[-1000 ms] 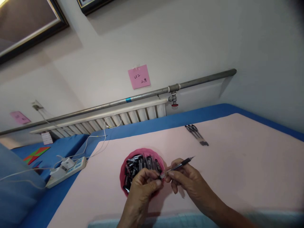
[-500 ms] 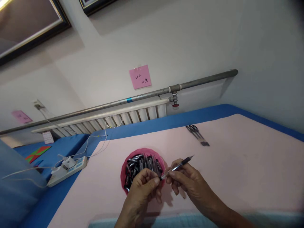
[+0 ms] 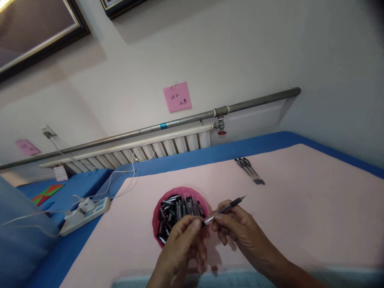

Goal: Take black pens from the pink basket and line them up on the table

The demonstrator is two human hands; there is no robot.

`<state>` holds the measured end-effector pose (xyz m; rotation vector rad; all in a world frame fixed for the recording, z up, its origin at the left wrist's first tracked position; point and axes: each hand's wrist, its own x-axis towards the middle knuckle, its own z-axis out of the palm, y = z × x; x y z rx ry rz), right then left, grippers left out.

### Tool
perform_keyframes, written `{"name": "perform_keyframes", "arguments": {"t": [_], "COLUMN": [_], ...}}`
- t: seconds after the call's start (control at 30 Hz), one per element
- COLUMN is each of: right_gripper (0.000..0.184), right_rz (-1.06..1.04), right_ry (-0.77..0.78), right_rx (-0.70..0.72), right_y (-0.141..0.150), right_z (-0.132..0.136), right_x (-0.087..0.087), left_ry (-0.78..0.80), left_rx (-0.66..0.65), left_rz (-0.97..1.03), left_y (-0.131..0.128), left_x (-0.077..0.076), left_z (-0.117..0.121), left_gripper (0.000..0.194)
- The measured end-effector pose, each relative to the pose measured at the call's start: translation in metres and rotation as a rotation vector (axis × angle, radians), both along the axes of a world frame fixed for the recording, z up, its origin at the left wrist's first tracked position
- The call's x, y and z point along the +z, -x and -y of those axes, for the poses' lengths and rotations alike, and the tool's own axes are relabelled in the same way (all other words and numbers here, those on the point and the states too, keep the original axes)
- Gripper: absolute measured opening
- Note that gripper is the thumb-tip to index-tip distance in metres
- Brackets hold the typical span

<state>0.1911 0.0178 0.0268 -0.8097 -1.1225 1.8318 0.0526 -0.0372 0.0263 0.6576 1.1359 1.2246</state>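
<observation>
Between my two hands is a slim pen [image 3: 230, 205] with a clear barrel and a dark grip, its bare tip pointing up to the right. My right hand [image 3: 240, 224] pinches the barrel between thumb and fingers. At the lower left end of the pen, my left hand [image 3: 184, 242] closes thumb and forefinger on its dark end. Just behind my left hand stands a pink scalloped bowl [image 3: 155, 208], filled with black pen caps [image 3: 168, 218] and clear pen parts [image 3: 189, 206]. My left hand covers the bowl's near right side.
Several capped pens [image 3: 249, 171] lie side by side on the pink table sheet [image 3: 306, 216], at the far right. A white power strip [image 3: 100, 209] with plugs and cables sits on the blue cover at left. Behind the table run a radiator [image 3: 171, 146] and a pipe [image 3: 261, 101].
My left fingers have shifted slightly along the pen's lower end, and its lower fingers have curled lower. The pen and my right hand have hardly moved.
</observation>
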Motion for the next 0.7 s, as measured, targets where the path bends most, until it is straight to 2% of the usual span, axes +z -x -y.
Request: {"name": "perform_keyframes", "arguments": {"t": [0.13, 0.23, 0.4, 0.57, 0.7], "right_gripper": [0.023, 0.022, 0.022, 0.023, 0.023], "right_rz": [0.007, -0.010, -0.034, -0.017, 0.000], "right_ry": [-0.004, 0.011, 0.064, 0.042, 0.070], "right_rx": [0.013, 0.022, 0.024, 0.027, 0.028], "right_y": [-0.0002, 0.0002, 0.0002, -0.0001, 0.0001], "right_z": [0.0000, -0.0001, -0.0001, 0.0006, 0.0001], "right_x": [0.0010, 0.0010, 0.0006, 0.0023, 0.0000], "left_ry": [0.131, 0.076, -0.018, 0.141, 0.056], "left_rx": [-0.102, -0.091, 0.021, -0.112, -0.097], "left_rz": [0.062, 0.068, -0.049, 0.050, 0.026], "left_y": [0.0008, 0.0008, -0.0009, 0.0014, 0.0013], "left_x": [0.0030, 0.0004, -0.0008, 0.0023, -0.0012], "left_z": [0.0028, 0.0029, -0.0004, 0.0005, 0.0002], "left_gripper": [0.042, 0.033, 0.034, 0.040, 0.032]}}
